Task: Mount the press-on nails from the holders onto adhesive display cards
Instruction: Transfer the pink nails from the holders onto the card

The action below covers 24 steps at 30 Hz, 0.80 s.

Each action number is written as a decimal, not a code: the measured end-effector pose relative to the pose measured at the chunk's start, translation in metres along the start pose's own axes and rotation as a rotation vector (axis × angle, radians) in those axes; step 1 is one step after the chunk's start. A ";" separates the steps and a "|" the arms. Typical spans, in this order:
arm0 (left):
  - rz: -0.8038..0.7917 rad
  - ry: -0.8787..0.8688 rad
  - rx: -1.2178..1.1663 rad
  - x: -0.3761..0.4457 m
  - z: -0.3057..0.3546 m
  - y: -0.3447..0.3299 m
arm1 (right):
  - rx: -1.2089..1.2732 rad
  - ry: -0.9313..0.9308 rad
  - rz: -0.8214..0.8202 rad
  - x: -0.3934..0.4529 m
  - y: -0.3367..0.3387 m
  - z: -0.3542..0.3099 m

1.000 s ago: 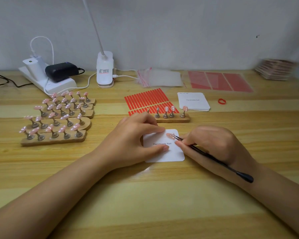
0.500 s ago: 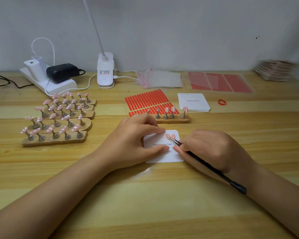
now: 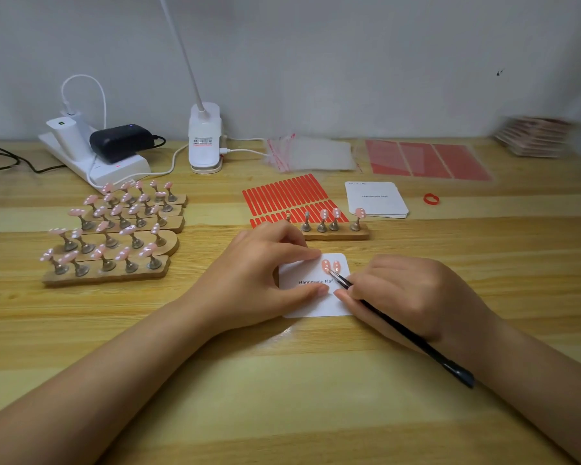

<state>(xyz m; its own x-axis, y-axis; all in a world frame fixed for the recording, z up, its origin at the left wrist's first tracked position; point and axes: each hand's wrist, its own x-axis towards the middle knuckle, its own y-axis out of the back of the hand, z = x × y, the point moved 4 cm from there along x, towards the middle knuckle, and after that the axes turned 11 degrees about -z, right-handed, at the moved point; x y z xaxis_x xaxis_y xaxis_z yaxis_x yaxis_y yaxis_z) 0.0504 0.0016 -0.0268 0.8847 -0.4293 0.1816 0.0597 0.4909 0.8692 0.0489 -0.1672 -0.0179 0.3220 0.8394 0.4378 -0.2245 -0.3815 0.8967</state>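
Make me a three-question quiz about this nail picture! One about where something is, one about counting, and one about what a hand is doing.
1. Where is the little red ring?
A. right of the spare white cards
B. on the power strip
C. under the lamp

2. How many pink nails sit on the card being worked on?
A. five
B. none
C. two

3. What is the right hand doing?
A. lying flat and empty
B. gripping a black tool
C. lifting a nail holder

Answers:
1 A, it lies on the wood just right of the stack of spare white cards.
2 C, two nails stand side by side at the top edge of the card.
3 B, its fingers curl round the black tool, whose tip touches the nails, while the left hand steadies the card.
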 end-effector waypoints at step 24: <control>-0.008 0.002 -0.005 0.001 0.001 0.001 | 0.795 -0.596 0.037 -0.002 -0.003 0.030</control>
<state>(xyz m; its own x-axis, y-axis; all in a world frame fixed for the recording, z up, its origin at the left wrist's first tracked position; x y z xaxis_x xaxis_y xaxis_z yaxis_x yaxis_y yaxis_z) 0.0505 0.0011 -0.0250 0.8850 -0.4319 0.1736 0.0693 0.4910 0.8684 0.0765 -0.1795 -0.0194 0.7858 0.5732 0.2324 0.3678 -0.7351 0.5695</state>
